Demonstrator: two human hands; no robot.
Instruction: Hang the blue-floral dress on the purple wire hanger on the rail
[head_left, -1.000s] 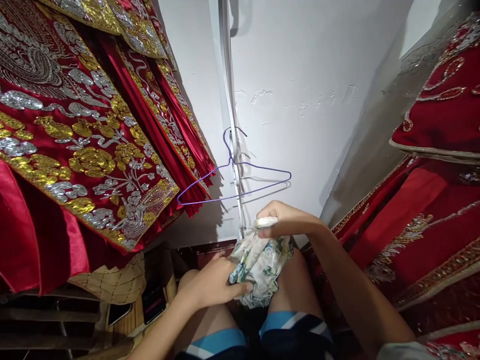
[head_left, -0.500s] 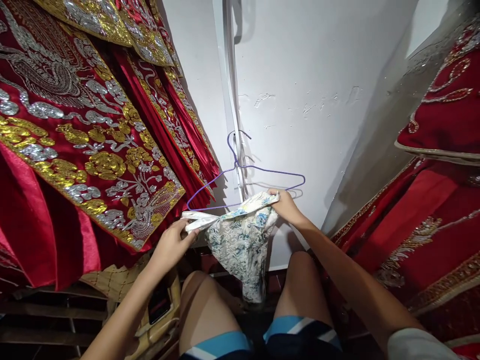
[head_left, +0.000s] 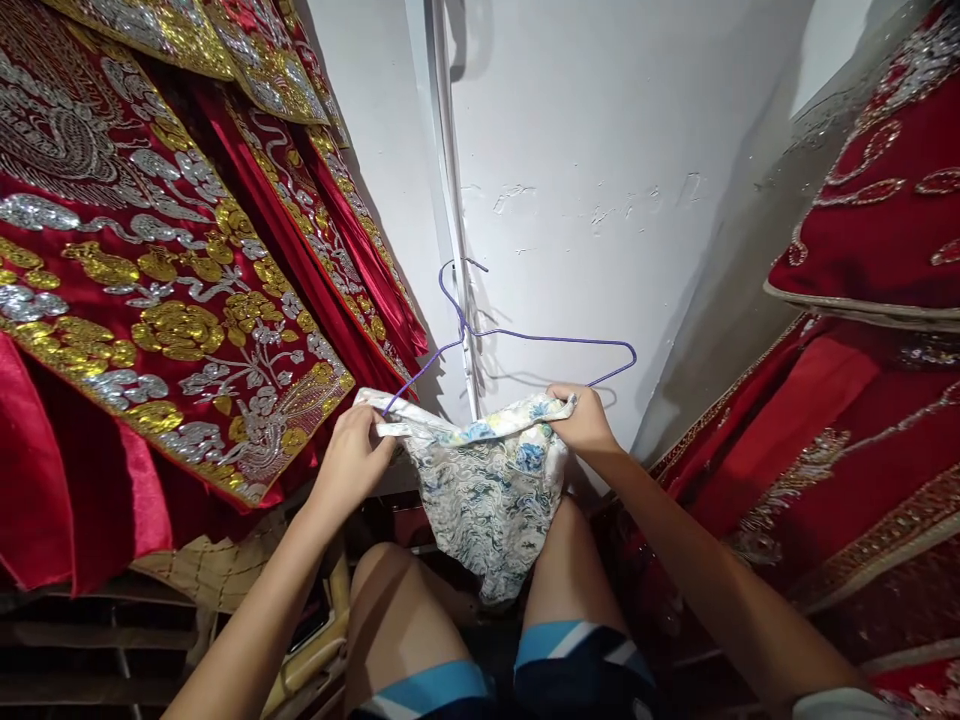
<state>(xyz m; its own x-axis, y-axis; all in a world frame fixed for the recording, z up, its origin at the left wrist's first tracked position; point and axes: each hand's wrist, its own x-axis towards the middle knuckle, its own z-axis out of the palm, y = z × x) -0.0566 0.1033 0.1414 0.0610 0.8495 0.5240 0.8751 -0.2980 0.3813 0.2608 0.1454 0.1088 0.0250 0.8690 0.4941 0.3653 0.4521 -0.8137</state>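
Left fingers (head_left: 384, 456), right fingers (head_left: 571, 428) — pinched tight on floral garment (head_left: 487, 500) — purple hanger (head_left: 555, 339) behind.

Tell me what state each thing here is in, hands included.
Floral garment, held spread between both hands.
Left hand, closed on the garment's top edge.
Right hand, gripping that edge's other end.
Purple wire hanger, hook uppermost, lower bar mostly hidden.
Embroidered red garments at left, hanging.
Beaded red garments at right, hanging.
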